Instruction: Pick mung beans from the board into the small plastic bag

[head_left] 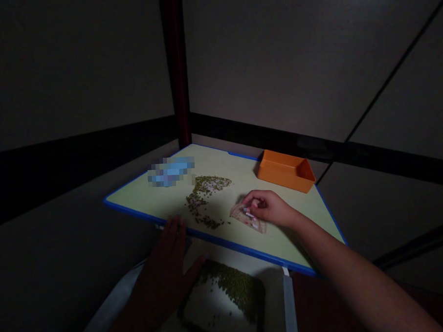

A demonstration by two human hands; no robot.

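Observation:
My right hand (266, 207) is closed in a pinch on a clear protractor (259, 225) with pinkish markings, held low at the tabletop (294, 241). To its left, small green-brown seeds or beans (204, 186) lie in a loose curved scatter on the pale board. My left hand (168, 256) rests at the blue near edge, fingers stretched out and thumb apart, holding nothing. Under that edge, a dark-rimmed container (263, 301) holds many more green seeds (237, 283), heaped toward its far and right sides. Part of it is hidden by my left arm.
An orange open box (284, 172) stands at the back right of the table. A light-blue object (172, 171), blurred out by pixels, lies at the back left. Walls (312, 59) meet behind the table at a dark red post (178, 70). A pale table leg (289, 300) shows below.

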